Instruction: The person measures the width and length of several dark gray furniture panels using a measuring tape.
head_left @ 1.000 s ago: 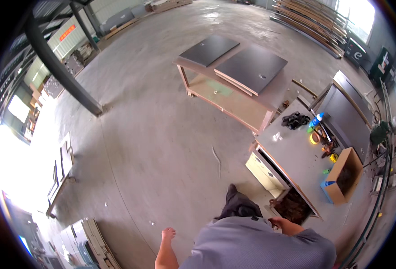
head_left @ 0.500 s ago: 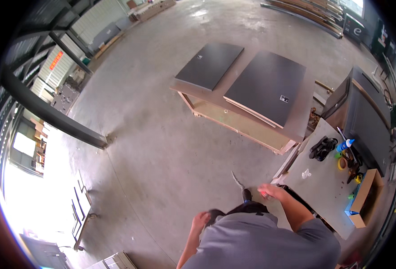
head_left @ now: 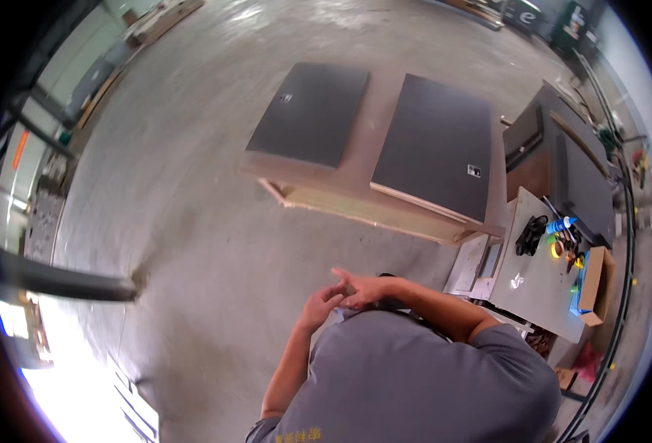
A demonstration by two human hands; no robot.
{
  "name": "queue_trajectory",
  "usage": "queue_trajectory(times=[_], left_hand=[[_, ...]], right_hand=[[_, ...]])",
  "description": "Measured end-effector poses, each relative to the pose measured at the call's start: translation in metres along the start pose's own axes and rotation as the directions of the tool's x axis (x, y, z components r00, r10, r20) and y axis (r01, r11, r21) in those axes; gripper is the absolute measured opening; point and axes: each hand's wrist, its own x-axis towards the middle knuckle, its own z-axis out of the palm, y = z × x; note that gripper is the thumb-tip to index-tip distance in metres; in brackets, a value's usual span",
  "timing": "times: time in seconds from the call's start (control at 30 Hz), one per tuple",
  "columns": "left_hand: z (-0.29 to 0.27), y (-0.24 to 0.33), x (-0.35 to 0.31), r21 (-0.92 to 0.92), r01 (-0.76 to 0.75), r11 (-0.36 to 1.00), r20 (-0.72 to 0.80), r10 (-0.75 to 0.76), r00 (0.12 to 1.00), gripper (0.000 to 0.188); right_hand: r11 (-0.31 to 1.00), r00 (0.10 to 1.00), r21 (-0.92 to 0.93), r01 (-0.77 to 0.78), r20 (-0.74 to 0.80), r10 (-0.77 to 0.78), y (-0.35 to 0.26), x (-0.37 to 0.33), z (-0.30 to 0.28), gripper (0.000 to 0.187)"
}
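Note:
In front of my body both hands meet at waist height. My left hand (head_left: 317, 307) has its fingers bent together against the fingers of my right hand (head_left: 366, 290). The right hand reaches across from the right, one finger sticking out toward the left. Whatever lies between the fingers is too small and covered to name. Beyond the hands stands a low wooden workbench (head_left: 355, 159) with a brown top. Two dark grey panels lie flat on it: a left panel (head_left: 307, 114) and a right panel (head_left: 440, 144), each with a small white label.
At right a pale side table (head_left: 536, 284) holds a blue glue bottle (head_left: 560, 225), black cord-like items (head_left: 531, 236), yellow tape (head_left: 557, 249) and an open cardboard box (head_left: 598, 284). Dark cabinet-like panels (head_left: 562, 159) stand behind it. A steel post (head_left: 67, 283) rises at left.
My right hand has moved left from beside the side table, where something red showed in it, to meet my left hand. The view has turned rightward.

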Motion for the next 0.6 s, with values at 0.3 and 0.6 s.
queue_trajectory(times=[0.3, 0.6], left_hand=[[-0.126, 0.086, 0.113, -0.04, 0.172, 0.984, 0.239, -0.157, 0.958, 0.029], [-0.33, 0.121, 0.25, -0.049, 0.04, 0.998, -0.372, -0.056, 0.927, 0.027]], right_hand=[[0.99, 0.994, 0.138, 0.003, -0.106, 0.012, -0.085, 0.121, -0.079, 0.109], [0.979, 0.968, -0.077, -0.189, -0.184, 0.172, -0.077, 0.251, -0.272, 0.028]])
